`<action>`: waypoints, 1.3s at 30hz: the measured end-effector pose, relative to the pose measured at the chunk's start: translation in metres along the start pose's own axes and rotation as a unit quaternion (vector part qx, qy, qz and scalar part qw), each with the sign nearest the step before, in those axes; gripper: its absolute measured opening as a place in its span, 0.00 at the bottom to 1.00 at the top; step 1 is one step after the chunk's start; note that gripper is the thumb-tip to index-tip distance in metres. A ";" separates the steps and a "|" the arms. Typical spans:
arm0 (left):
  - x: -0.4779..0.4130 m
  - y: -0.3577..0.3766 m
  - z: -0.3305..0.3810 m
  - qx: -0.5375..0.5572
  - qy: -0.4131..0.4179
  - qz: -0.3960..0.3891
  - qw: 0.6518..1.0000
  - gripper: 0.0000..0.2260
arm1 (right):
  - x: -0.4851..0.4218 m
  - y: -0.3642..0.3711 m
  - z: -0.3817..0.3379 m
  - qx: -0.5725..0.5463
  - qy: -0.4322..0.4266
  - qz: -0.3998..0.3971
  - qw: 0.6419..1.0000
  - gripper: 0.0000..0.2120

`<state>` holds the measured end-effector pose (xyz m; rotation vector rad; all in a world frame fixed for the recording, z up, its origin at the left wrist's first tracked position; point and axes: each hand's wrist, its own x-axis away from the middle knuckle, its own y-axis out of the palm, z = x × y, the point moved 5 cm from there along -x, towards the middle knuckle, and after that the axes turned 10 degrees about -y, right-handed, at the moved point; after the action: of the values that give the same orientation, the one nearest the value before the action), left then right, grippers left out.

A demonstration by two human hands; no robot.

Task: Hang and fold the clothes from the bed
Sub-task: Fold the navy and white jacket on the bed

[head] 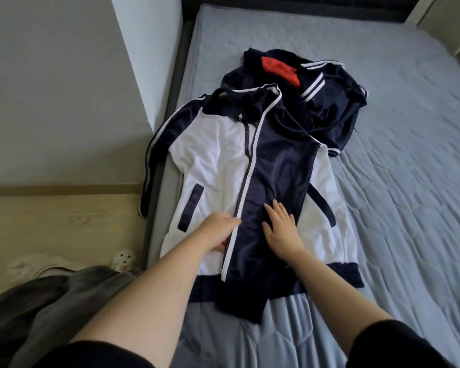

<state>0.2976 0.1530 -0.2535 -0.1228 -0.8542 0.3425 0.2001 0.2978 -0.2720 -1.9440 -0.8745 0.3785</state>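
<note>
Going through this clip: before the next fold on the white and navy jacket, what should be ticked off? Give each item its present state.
1. The jacket lies flat, front up, on the bed: ok.
2. The folded sleeve lies across the jacket's front: ok.
3. The right hand rests flat on that sleeve: ok.
4. The left hand is at the sleeve's striped edge; whether it pinches it: cannot tell.
5. The other sleeve is folded in: not ok, it hangs over the bed's side.
6. The second navy garment is clear of the jacket: not ok, it touches the shoulder.
</note>
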 end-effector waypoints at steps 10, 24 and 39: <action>0.025 0.001 -0.012 0.098 -0.099 -0.016 0.990 0.15 | 0.064 -0.012 -0.013 0.039 -0.135 -0.049 0.989 0.40; 0.030 -0.024 -0.022 0.223 -0.137 -0.014 0.965 0.06 | 0.055 -0.013 -0.048 -0.225 -0.013 0.076 0.971 0.12; 0.022 0.019 -0.012 0.120 -0.008 -0.040 0.992 0.19 | 0.076 -0.036 0.044 -0.536 0.360 0.428 0.633 0.15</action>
<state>0.3153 0.1788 -0.2496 0.1376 -0.8251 0.3696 0.2121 0.3905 -0.2573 -3.1530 0.6532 -0.5833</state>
